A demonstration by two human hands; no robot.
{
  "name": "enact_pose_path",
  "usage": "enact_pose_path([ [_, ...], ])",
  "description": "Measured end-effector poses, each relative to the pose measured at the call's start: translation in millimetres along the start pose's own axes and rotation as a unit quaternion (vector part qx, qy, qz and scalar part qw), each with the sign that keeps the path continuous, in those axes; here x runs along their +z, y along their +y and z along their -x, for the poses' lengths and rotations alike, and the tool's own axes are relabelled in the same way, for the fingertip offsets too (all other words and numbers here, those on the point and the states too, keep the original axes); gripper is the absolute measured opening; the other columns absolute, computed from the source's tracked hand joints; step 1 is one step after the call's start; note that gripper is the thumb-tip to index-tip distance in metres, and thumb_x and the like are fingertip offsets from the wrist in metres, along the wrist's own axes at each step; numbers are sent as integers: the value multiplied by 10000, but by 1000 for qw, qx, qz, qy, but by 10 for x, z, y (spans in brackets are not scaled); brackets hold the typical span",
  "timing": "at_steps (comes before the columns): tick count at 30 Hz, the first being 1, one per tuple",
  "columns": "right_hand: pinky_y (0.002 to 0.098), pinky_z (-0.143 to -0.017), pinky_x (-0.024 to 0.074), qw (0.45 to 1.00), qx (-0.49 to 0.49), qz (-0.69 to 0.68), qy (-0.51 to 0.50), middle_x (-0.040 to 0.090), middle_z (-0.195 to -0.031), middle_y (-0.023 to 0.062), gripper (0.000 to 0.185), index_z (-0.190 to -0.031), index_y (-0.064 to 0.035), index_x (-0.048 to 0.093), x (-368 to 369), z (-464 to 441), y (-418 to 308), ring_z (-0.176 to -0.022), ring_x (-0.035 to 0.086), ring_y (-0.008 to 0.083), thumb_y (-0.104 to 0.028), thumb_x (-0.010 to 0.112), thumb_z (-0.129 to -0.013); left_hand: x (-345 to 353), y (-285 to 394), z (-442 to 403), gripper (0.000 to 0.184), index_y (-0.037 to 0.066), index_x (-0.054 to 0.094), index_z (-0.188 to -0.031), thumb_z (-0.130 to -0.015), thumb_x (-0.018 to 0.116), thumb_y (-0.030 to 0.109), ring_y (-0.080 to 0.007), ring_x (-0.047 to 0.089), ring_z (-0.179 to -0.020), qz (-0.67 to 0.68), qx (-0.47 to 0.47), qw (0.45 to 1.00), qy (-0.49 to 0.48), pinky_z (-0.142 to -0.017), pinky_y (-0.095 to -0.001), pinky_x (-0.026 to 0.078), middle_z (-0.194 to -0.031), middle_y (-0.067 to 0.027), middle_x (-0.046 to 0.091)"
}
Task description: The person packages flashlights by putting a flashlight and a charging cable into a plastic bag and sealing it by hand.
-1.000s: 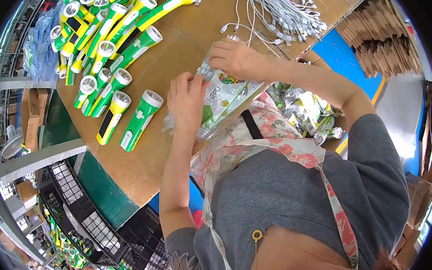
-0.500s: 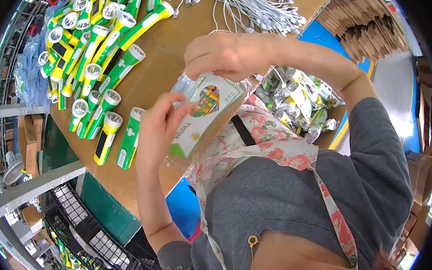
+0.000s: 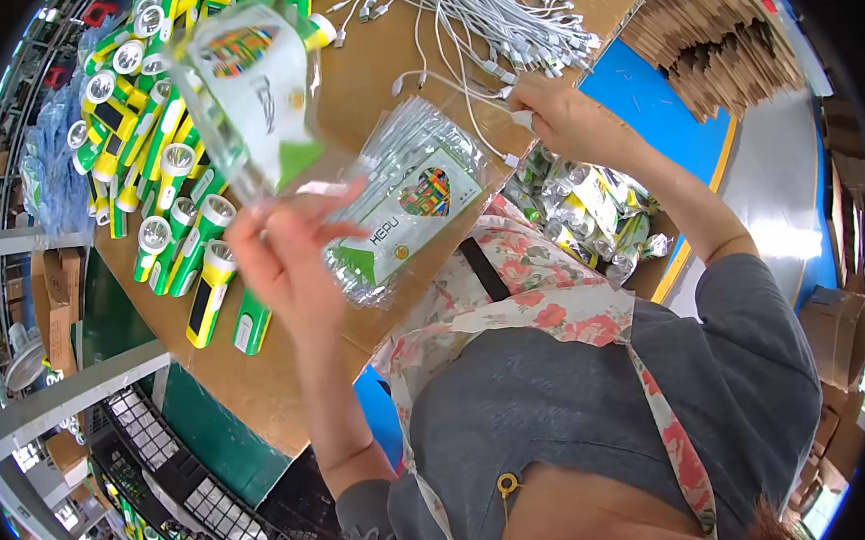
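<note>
Bag point(image 3: 266, 106), blurry, is up in front of the torches point(image 3: 176, 159), its near end pinched in the left hand point(image 3: 293, 252), other fingers spread. The right hand's point(image 3: 572, 118) fingers press together at a white cable point(image 3: 504, 92); I can't tell if they grip it. More bags point(image 3: 410, 211) lie between the hands.

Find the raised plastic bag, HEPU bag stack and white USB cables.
Raised plastic bag point(image 3: 257, 87), head view: printed panel.
HEPU bag stack point(image 3: 406, 210), head view: top bag's front.
White USB cables point(image 3: 501, 14), head view: bundle's middle.
</note>
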State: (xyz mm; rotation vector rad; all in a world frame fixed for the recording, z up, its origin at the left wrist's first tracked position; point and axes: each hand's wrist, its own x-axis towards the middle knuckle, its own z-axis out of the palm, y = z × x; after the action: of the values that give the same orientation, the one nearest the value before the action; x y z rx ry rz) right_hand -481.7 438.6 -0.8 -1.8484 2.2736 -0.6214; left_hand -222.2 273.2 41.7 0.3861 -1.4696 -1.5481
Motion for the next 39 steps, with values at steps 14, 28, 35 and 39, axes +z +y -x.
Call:
enact_pose_path([
  [14, 305, -622, 441, 884, -34, -432, -174, 541, -731, 10, 261, -969, -60, 564, 375, -1154, -1059, -712, 565, 112, -280, 429, -1004, 28, -137, -418, 193, 8, 471, -1029, -977, 532, 184, -117, 525, -546, -22, 5, 993, 119, -438, -251, 397, -654, -52, 535],
  [28, 389, -773, 440, 941, -185, 163, -234, 598, -911, 103, 296, -1005, -39, 581, 173, -2895, -537, -896, 597, 268, -240, 647, -798, -837, 389, 160, 207, 28, 538, -1003, -970, 538, 233, -133, 551, -736, -136, 34, 975, 171, -606, -276, 471, -978, -70, 573],
  [35, 392, -699, 475, 916, -158, 126, -347, 637, -910, 152, 342, -1050, -23, 598, 406, -2493, -280, -851, 616, 294, -160, 578, -737, -852, 475, 229, 226, 25, 572, -718, -875, 604, 184, -110, 487, -819, -229, 70, 970, 47, -673, -247, 398, -1023, -125, 533],
  [39, 377, -846, 429, 906, -219, 300, -200, 592, -1084, 140, 398, -1094, -56, 589, 532, -2110, -539, -1022, 575, 268, -135, 595, -703, -640, 678, 280, 215, 26, 569, -720, -824, 689, 171, -129, 517, -745, -131, 79, 988, 13, -631, -243, 416, -950, -113, 552],
])
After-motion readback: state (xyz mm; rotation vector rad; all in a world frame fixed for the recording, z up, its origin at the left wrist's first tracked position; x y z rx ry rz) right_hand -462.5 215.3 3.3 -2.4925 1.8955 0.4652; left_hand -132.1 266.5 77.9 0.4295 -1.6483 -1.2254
